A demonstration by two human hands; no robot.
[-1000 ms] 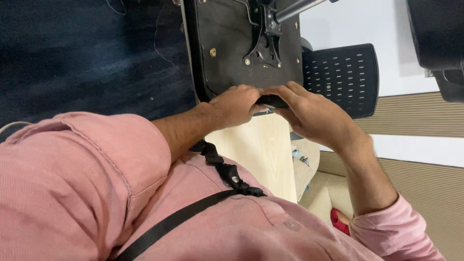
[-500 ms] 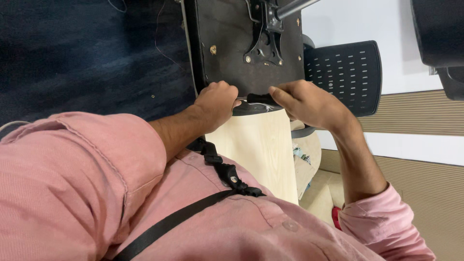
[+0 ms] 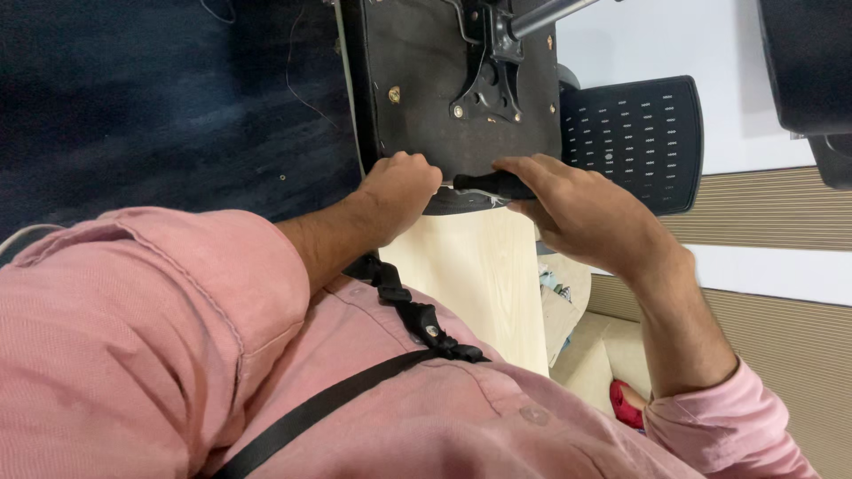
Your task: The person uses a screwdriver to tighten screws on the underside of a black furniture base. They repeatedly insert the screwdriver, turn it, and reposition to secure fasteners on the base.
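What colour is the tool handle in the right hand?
Black. The tool handle, gripped by the right hand, shows best in the head view, against the dark chair seat underside.

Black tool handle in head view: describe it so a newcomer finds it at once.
Start at the dark seat underside at top centre, with its metal bracket and brass screws. Follow its lower edge down to where it meets the pale wood board. The tool handle is the short black bar lying across that edge, gripped by the right hand, with the left hand fisted beside it.
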